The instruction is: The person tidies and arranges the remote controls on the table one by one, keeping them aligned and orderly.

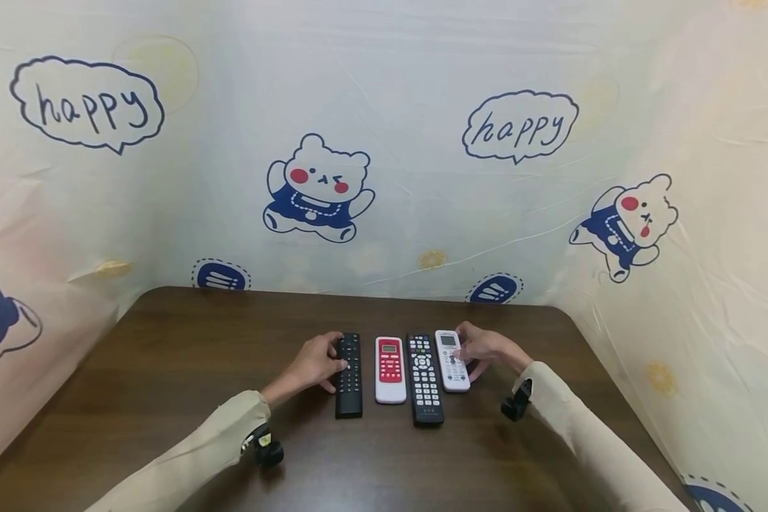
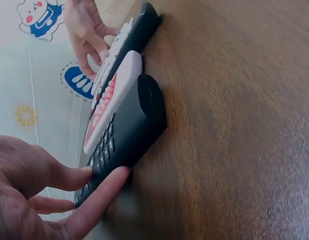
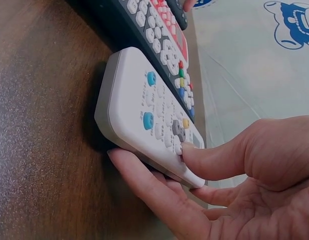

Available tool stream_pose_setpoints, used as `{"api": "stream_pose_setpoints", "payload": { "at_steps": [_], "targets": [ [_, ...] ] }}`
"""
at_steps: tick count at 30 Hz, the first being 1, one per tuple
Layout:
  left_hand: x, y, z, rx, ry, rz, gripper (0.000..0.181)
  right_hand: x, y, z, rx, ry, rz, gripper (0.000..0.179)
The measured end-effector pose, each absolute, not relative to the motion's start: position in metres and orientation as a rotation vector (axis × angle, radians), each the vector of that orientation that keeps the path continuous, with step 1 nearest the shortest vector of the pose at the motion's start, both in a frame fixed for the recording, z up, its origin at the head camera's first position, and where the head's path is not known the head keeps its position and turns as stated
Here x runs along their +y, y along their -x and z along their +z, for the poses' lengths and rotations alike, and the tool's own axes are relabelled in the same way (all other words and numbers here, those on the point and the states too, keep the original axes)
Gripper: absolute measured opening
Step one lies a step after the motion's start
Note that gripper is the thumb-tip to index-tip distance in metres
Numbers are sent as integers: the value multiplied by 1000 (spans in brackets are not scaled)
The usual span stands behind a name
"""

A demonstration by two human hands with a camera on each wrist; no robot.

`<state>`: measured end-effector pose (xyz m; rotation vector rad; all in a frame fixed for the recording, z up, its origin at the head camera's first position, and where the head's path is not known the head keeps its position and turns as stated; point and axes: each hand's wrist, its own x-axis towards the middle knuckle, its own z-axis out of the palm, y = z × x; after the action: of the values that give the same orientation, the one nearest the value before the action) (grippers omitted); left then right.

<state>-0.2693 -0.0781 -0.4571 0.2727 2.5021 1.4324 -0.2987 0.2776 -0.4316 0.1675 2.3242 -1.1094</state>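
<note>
Four remotes would be several; several remote controls lie side by side on the brown table. At the left end my left hand (image 1: 312,363) grips a plain black remote control (image 1: 349,398), thumb on its buttons and fingers along its outer side, as the left wrist view shows. At the right end my right hand (image 1: 489,347) holds a white remote control (image 3: 132,105) with blue buttons, thumb on its face and fingers at its side. Between them lie a red-and-white remote control (image 1: 391,392) and a longer black remote control (image 1: 428,414) with white buttons, neither touched by a hand.
The brown wooden table (image 1: 371,469) ends at the back against a pale curtain (image 1: 416,192) printed with bears and "happy" bubbles. The curtain also hangs along both sides. A small black camera is strapped on each wrist.
</note>
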Motion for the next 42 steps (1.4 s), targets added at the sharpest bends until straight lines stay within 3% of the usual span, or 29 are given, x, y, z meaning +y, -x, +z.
{"api": "stream_pose_setpoints", "payload": {
  "at_steps": [42],
  "targets": [
    [-73, 273, -465, 2462, -226, 1551, 60, 274, 294, -436, 2388, -87, -1095, 62]
  ]
}}
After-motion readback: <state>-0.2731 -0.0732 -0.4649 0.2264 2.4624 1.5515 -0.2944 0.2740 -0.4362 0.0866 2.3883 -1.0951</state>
